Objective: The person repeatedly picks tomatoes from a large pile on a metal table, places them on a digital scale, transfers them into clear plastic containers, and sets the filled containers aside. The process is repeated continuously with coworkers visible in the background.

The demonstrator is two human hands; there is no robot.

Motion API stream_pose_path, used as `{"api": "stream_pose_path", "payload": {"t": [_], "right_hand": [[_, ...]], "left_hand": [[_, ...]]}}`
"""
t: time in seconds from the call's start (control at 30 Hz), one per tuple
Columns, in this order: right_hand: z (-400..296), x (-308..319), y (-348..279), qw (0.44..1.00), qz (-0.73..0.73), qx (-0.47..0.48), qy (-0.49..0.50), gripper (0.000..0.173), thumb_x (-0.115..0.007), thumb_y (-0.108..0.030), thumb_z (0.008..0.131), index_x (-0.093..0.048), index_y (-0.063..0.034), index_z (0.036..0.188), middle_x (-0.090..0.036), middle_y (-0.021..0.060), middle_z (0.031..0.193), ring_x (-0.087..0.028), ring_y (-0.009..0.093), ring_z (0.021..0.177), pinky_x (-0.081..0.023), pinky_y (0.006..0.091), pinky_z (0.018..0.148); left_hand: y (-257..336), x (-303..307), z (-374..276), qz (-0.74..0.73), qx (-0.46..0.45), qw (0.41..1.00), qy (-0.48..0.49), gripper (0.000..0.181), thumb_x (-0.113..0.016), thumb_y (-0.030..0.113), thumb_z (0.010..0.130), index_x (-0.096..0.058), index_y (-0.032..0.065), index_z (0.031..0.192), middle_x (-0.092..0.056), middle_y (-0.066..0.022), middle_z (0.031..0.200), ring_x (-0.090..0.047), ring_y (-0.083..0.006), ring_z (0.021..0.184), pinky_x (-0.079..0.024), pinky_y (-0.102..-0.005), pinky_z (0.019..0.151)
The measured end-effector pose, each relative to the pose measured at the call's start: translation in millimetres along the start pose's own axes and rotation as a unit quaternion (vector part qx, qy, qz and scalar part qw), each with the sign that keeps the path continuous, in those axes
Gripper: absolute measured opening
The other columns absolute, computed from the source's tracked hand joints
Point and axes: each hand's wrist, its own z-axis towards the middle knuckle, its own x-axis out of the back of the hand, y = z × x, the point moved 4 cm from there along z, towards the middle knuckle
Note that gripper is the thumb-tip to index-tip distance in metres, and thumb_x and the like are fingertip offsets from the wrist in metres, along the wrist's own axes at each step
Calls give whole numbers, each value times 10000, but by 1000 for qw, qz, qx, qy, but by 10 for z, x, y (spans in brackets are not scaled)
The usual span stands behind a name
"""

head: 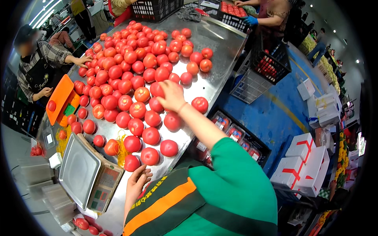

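Many red tomatoes [125, 86] lie loose in a single spread on a metal table [218, 44]. My right hand [172, 95] reaches over the right part of the spread, with its fingers on a tomato [157, 89]; whether they grip it cannot be told. My left hand [138, 180] is near the front edge, palm turned up and fingers curled, just below a tomato [132, 163]. A red thing shows partly beside that palm, half hidden by the apron. Yellow net bags [121, 149] lie among the tomatoes to the left of my hands.
A weighing scale [81, 171] with a metal pan stands at the left, near stacked clear plastic containers [57, 203]. An orange scale [60, 98] is farther back beside a co-worker [38, 65]. Below the table's right edge, a black crate [260, 141] holds packed trays. Another crate [271, 59] stands beyond.
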Motion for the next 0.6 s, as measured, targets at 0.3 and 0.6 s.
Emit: {"api": "stream_pose_path", "payload": {"t": [0.3,0.6], "right_hand": [[189,259,708,933,274,-191,132,534,-753,-278,672,-552,-3,1082,-631,138,937,-620,226,880,-500,340,777],[161,522,1482,954,-48,-246,-163,388,-536,-370,867,-670,-7,890,-650,225,886,-608,407,929,-469,468,836]], "left_hand": [[-235,260,-175,-120,6,983,141,365,-489,89,950,-457,-11,1300,-579,-118,1144,-598,-194,987,-497,-305,855],[-297,158,122,-111,36,982,148,351,-532,96,930,-487,-9,1262,-600,-113,1110,-602,-181,963,-492,-294,830]]}}
